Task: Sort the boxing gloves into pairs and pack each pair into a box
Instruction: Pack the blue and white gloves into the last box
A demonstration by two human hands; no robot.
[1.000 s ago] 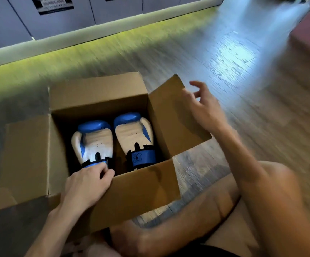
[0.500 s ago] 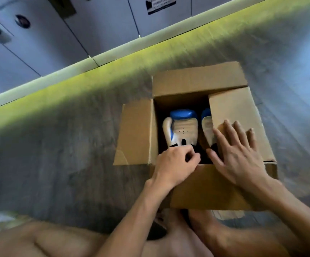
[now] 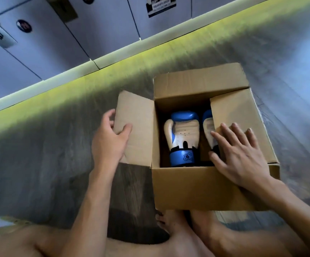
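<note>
A: Task object? Location?

B: Pair of blue-white gloves: one [image 3: 183, 139] fully seen, the other [image 3: 208, 129] half hidden at its 3 o'clock. Both stand cuffs toward the wearer inside the cardboard box [image 3: 196, 188] on the floor.

A: Handling?

B: Padded, soft, probably light. Best taken at the stiff cuff. Flaps look stiff, creased.

A: Hands?

B: Right hand [image 3: 241, 156] lies flat, fingers spread, pressing the right flap [image 3: 239, 115] down, gripping nothing. Left hand [image 3: 109, 140], at the box's 9 o'clock, pinches the left flap [image 3: 139, 127] at its outer edge, thumb on top.

A: Step?

B: Likely closing flaps.
</note>
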